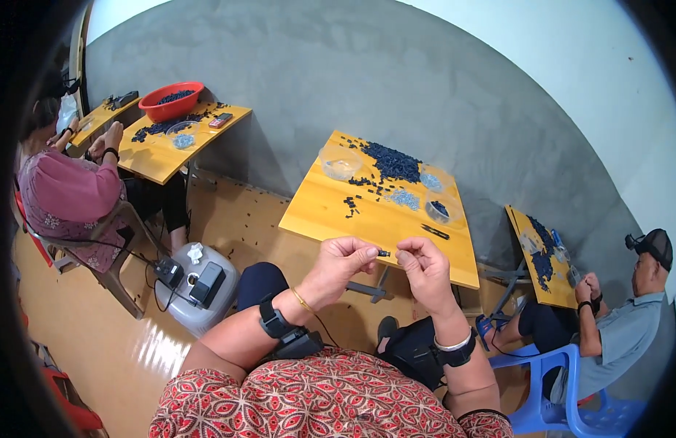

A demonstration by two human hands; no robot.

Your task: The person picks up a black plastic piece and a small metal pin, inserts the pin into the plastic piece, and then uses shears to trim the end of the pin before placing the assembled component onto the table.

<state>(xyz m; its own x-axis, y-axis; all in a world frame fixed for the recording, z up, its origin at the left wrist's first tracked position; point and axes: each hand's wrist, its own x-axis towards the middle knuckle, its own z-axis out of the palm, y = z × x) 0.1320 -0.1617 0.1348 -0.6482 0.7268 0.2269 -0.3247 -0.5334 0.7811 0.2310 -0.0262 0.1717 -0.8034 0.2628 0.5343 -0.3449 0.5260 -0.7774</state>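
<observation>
My left hand (344, 264) pinches a small black plastic part (384, 253) between thumb and fingertips, just above the near edge of the yellow wooden table (316, 208). Close on its right, my right hand (427, 271) is closed in a pinch near the part's end; what its fingertips hold is too small to make out. Ahead on the table lie a heap of black parts (395, 162) and a small pile of clear pieces (403, 198). Black snips (435, 231) rest beyond my right hand.
Clear round tubs (341, 171) stand on the table. At left, a person (71, 182) works at another table with a red basin (171, 109). At right, another person (623, 314) sits on a blue chair (539, 379). A grey bin (199, 303) carrying black devices stands left of my knee.
</observation>
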